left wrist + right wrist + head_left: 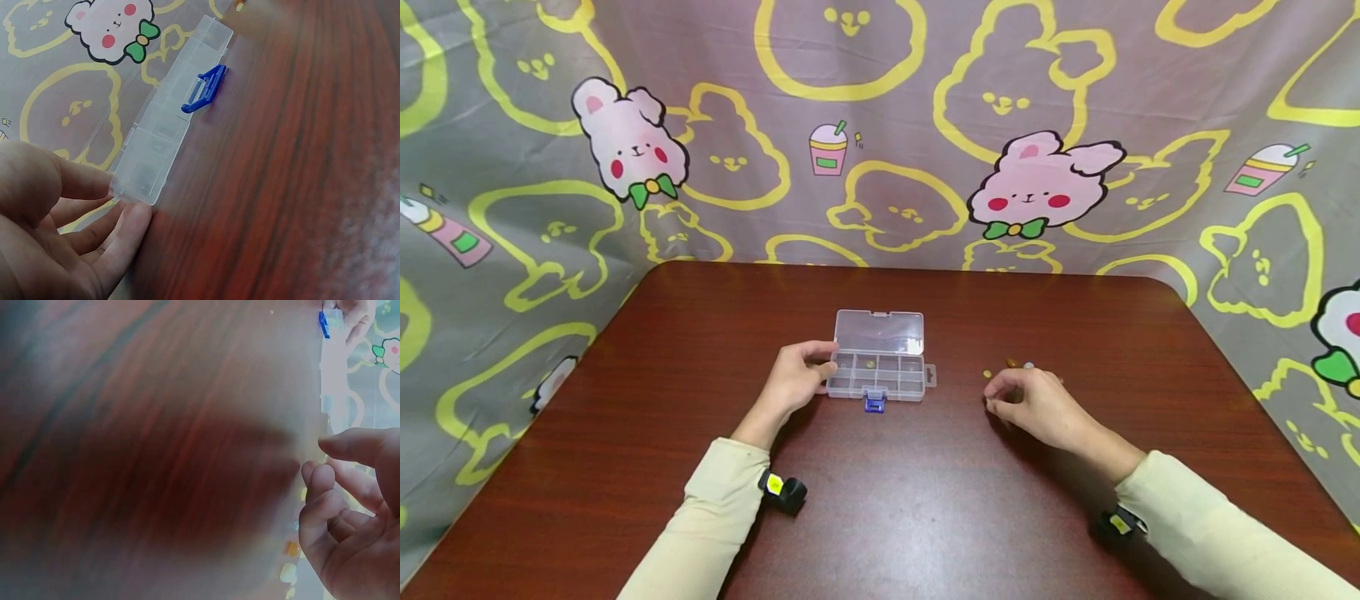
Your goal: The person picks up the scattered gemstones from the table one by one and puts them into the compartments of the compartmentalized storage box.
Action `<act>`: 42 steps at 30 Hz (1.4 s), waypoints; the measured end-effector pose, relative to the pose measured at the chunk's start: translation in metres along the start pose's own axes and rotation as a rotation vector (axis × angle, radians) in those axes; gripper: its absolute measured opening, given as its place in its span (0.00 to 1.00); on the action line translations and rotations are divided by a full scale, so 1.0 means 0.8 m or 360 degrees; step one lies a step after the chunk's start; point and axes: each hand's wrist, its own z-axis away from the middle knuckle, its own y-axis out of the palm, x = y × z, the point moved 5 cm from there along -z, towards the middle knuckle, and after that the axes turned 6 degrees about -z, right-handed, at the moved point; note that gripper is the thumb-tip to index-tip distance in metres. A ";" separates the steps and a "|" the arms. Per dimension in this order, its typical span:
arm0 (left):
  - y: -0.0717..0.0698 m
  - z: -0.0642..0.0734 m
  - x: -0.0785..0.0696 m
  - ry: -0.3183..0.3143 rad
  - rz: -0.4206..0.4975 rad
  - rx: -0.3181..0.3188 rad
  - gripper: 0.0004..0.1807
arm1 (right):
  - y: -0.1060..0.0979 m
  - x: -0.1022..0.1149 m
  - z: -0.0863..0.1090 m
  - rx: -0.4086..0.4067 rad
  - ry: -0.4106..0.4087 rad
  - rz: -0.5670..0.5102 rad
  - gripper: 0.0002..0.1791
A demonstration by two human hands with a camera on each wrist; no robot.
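Note:
A clear plastic compartment box lies on the table with its lid raised at the back and a blue latch at the front. My left hand grips the box's left end, its thumb against the end wall. One back compartment holds a small yellowish piece. To the right of the box, my right hand is low over the table, thumb and fingertips close together. Whether something small is between them cannot be made out. Past its fingers lie a yellow piece and an orange-brown piece.
A whitish round piece lies beside the orange-brown one, partly behind the right hand. The brown wooden table runs back to a patterned curtain that also hangs along both sides. A hanging tab juts from the box's right end.

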 end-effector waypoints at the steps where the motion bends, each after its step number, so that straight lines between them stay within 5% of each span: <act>1: 0.000 0.000 0.000 0.0001 -0.0002 0.0000 0.19 | 0.000 0.001 -0.001 -0.0010 -0.0009 0.0010 0.06; 16: 0.000 -0.001 0.000 0.0029 0.0059 0.0000 0.19 | 0.013 0.023 -0.019 -0.0015 -0.0148 -0.0069 0.05; 42: -0.001 0.001 0.002 0.0011 0.0044 -0.0008 0.19 | 0.030 0.057 -0.055 -0.0035 -0.0186 -0.0041 0.05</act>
